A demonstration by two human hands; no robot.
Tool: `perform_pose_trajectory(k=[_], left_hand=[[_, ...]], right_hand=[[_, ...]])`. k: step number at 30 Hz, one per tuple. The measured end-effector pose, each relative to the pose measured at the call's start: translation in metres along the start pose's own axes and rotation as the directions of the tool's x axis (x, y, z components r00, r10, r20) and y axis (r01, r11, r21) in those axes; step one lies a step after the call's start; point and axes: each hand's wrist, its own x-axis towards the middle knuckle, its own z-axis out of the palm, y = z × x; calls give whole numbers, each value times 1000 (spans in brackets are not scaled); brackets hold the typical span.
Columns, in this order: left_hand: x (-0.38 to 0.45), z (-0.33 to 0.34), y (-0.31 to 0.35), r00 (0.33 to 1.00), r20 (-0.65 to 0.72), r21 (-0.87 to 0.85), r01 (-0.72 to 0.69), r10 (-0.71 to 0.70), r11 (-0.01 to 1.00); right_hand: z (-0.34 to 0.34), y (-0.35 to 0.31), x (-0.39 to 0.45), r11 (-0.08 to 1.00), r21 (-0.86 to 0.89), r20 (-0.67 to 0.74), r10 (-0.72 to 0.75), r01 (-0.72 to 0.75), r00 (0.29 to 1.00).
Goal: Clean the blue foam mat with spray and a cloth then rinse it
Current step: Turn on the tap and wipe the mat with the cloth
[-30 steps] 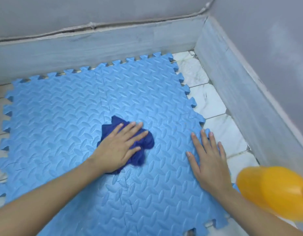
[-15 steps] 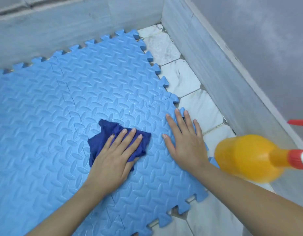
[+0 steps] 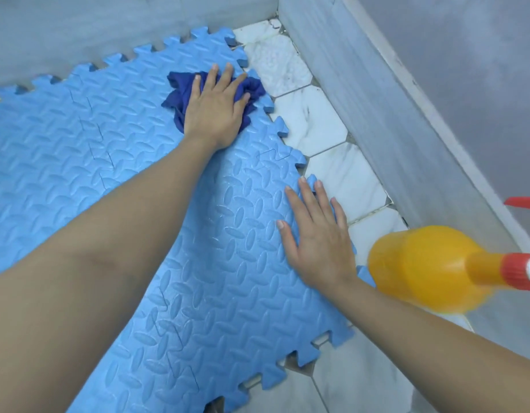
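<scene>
Left hand [image 3: 213, 110]: fingers spread, pressing cloth [image 3: 180, 95] on mat's [image 3: 78, 150] far corner.
Right hand [image 3: 317, 245]: fingers spread, flat on mat's right edge.
Bottle [image 3: 427, 268]: right, near.

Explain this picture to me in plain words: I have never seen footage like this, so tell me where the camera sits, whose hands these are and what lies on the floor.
There is no machine here. A person wears a wide-angle camera on the head, which looks forward and down, so both arms reach into view from the bottom edge. A blue foam mat with jigsaw edges lies on a white tiled floor in a corner between grey walls. The left hand presses a dark blue cloth flat against the mat near its far right edge. The right hand lies flat on the mat's right edge and holds nothing. An orange spray bottle with a red collar is beside the right forearm, blurred and untouched.
</scene>
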Motion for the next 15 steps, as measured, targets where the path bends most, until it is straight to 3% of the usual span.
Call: perform_pose_trajectory(k=[3, 6, 11, 13, 15], left_hand=[[-17, -5, 8, 999, 27, -30, -28, 29, 999], [-91, -10, 21, 982, 114, -87, -141, 150, 986], [-286, -15, 9, 862, 274, -15, -439, 426, 898], [-352, -15, -8, 802, 309, 33, -546, 511, 837], [-391, -20, -21, 791, 313, 55, -567, 526, 822]], right_hand=[[-4, -2, 0, 997, 75, -45, 39, -36, 998], [-4, 0, -1, 983, 175, -81, 72, -57, 994], [-7, 9, -2, 962, 274, -17, 16, -11, 1000], [-14, 13, -13, 968, 252, 46, -2, -10, 999], [-19, 15, -44, 981, 186, 71, 45, -57, 996]])
